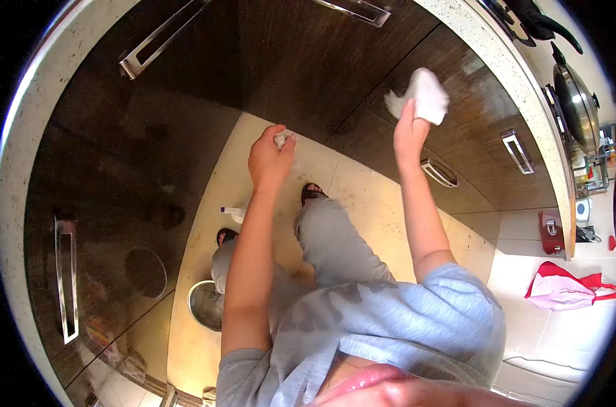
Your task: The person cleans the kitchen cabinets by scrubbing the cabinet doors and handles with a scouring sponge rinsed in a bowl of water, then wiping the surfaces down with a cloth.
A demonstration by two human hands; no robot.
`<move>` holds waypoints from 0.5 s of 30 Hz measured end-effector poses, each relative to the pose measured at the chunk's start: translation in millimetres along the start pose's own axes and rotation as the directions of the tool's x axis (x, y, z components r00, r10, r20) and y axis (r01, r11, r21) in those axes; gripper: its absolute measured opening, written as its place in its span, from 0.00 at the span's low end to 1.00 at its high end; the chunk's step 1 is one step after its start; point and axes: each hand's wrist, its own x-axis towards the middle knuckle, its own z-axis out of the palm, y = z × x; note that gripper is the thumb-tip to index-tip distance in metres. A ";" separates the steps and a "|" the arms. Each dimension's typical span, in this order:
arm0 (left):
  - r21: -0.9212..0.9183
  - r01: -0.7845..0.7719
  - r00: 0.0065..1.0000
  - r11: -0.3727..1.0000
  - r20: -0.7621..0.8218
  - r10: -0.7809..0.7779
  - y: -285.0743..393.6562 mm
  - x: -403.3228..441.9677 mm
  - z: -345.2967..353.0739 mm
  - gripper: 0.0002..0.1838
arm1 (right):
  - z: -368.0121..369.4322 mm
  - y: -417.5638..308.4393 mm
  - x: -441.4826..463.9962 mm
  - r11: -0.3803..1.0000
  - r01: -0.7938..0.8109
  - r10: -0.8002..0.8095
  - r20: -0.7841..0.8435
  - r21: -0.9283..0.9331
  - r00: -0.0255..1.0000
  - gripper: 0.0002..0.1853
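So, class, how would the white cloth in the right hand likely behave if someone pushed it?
The white cloth is probably floppy: its uneven edge spreads loosely past the right hand. It seems light, held up one-handed. Pushed, it would likely crumple, not roll, given its irregular outline.

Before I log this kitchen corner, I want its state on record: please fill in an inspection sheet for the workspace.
Surface: dark cabinet doors; pale, hazy patches at upper right, smears or reflections, cannot tell.
Job's things: white cloth, blurred, at a door; small white item, mostly hidden.
Clutter: white bottle and metal bowl on the floor, near the feet.
Grippers: bare hands; right hand grips the cloth, left hand is closed around the small item.
Cables: thin dark line at lower right, possibly a cable.
Surroundings: lidded pan at upper right; pink-and-red fabric item at right; dark specks on the floor.
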 end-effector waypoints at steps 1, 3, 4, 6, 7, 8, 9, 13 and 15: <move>0.015 -0.019 1.000 1.000 -0.005 0.019 0.7 0.1 -0.8 0.18 | 3.0 3.4 17.3 0.956 0.236 -0.248 -0.054 -0.173 0.967 0.24; 0.033 -0.059 0.998 0.998 0.016 0.058 -1.6 -0.1 1.4 0.18 | 12.2 1.6 45.2 0.876 0.296 -0.306 0.035 -0.381 0.951 0.26; 0.042 -0.077 0.997 0.996 0.028 0.076 -2.8 -1.5 2.5 0.17 | 22.5 9.6 62.0 0.787 0.330 -0.379 0.013 -0.521 0.925 0.29; 0.093 -0.116 0.993 0.989 0.041 0.113 -0.6 -4.8 1.1 0.17 | 44.9 14.8 90.5 0.714 0.388 -0.480 -0.004 -0.583 0.877 0.38; 0.118 -0.137 0.990 0.984 0.046 0.133 1.2 -4.7 0.2 0.17 | 56.3 7.7 99.6 0.689 0.398 -0.514 -0.021 -0.606 0.857 0.43; 0.114 -0.137 0.990 0.984 0.054 0.131 2.2 -5.3 -0.4 0.17 | 66.7 11.6 103.2 0.686 0.403 -0.523 -0.024 -0.606 0.852 0.45; 0.110 -0.136 0.990 0.985 0.063 0.130 2.6 -6.1 -1.0 0.17 | 75.7 17.8 103.0 0.682 0.408 -0.530 -0.026 -0.607 0.848 0.46; 0.110 -0.129 0.987 0.986 0.108 0.117 2.7 -3.4 -3.5 0.17 | 81.0 50.3 75.1 0.229 0.708 -0.475 0.558 -0.668 0.680 0.43; 0.141 -0.136 0.987 0.981 0.106 0.122 -7.6 -1.5 -1.2 0.17 | 58.4 60.9 70.7 0.184 0.854 -0.464 0.723 -0.487 0.512 0.39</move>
